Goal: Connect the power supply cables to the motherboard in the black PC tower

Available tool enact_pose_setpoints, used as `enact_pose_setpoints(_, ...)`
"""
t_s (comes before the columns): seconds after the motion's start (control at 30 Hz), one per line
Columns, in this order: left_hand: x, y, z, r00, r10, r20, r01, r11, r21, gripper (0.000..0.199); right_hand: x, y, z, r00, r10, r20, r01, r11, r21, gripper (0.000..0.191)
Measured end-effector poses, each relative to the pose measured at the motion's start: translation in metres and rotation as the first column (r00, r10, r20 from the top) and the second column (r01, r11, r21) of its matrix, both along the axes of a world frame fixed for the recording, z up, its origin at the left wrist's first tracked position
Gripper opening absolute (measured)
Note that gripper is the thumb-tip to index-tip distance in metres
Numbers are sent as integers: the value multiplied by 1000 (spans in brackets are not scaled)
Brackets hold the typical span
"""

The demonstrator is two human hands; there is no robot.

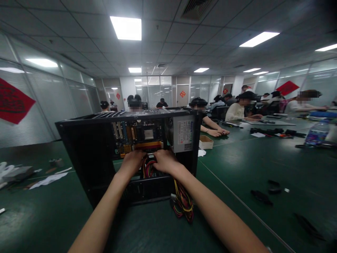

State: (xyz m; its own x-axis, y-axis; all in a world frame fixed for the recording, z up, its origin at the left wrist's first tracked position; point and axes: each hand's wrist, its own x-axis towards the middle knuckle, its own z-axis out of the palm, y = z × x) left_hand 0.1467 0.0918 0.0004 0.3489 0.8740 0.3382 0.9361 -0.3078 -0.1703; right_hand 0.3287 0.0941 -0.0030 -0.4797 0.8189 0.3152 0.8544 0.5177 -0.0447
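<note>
At the near middle of a green table [231,196], an open black computer case [126,117] stands upright, its exposed interior facing the camera. A person's left hand [133,161] and right hand [165,161] reach in over the lower rail [155,179], at the near edge of the circuit board [158,129]. The fingers of both bend inward beside an orange-yellow strip [150,145], above red and dark wires [149,169]; the fingertips are hidden, and whether they grasp anything cannot be told. A labelled silver power supply [182,135] sits at the upper right of the case, while a cable bundle [184,205] spills over the near side beside the right forearm.

The loose bundle appears the likeliest trouble: a sweep of that forearm could snag it and tug at connectors inside. Uneven force from the fingers might flex the board or bend a contact, and the close metal rail could scrape a wrist. Far right of the case, a co-worker's hands [216,133] rest near an open box [205,142].
</note>
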Motion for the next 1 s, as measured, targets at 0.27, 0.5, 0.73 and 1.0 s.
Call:
enact_pose_setpoints(0.27, 9, -8, 8, 995, 70, -74, -71, 997, -20, 31, 1, -3, 4, 1000, -12, 18, 13, 999, -31, 32)
enact_pose_setpoints(0.5, 14, -13, 11, 987, 94, -128, -96, 995, -5, 34, 2, -2, 3, 1000, 5, 5, -5, 1000, 2, 33)
enact_pose_setpoints(0.73, 16, -12, 7, 976, 130, -174, -127, 991, 30, 38, 2, -3, 5, 1000, 10, -8, -10, 1000, -27, 33)
enact_pose_setpoints(1.0, 18, -13, 10, 979, 123, -161, -119, 992, 31, 34, 2, -1, 3, 999, 28, -35, -28, 1000, -13, 33)
